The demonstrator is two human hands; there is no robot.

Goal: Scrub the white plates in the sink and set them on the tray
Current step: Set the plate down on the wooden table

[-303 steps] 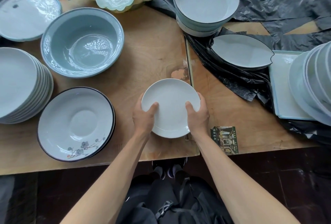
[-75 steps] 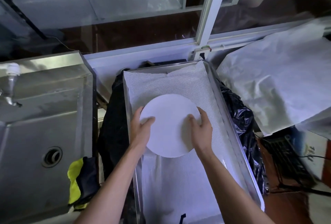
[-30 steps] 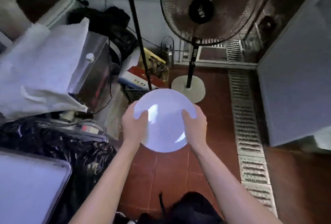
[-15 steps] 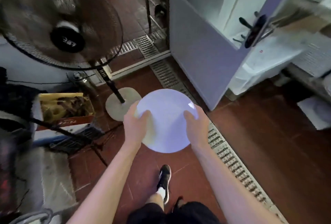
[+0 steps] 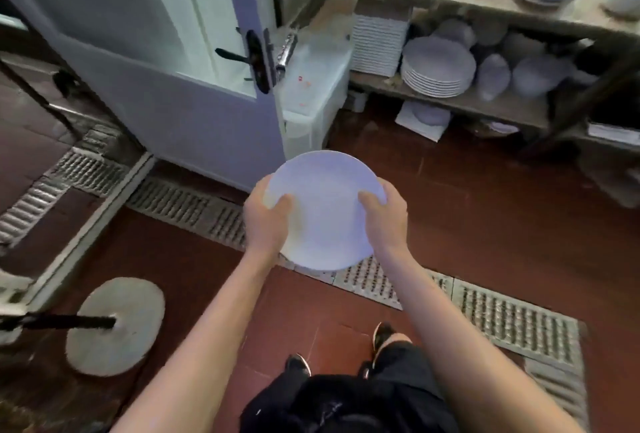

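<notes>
I hold one round white plate [image 5: 325,207] level in front of me, above the red tiled floor. My left hand [image 5: 265,219] grips its left rim, thumb on the upper face and fingers underneath. On the opposite rim my right hand [image 5: 384,219] holds it the same way. Neither the sink nor the tray is in this view.
An open pale door [image 5: 180,62] with a black handle [image 5: 256,60] stands ahead left. Wooden shelves [image 5: 460,103] at right carry several stacks of white plates [image 5: 438,69] and bowls. A metal floor drain grate [image 5: 485,311] crosses the floor. A fan base [image 5: 116,325] sits at lower left.
The view has swung right, away from the fan and toward the door and the dish shelves. The plate stays in both hands at the same height.
</notes>
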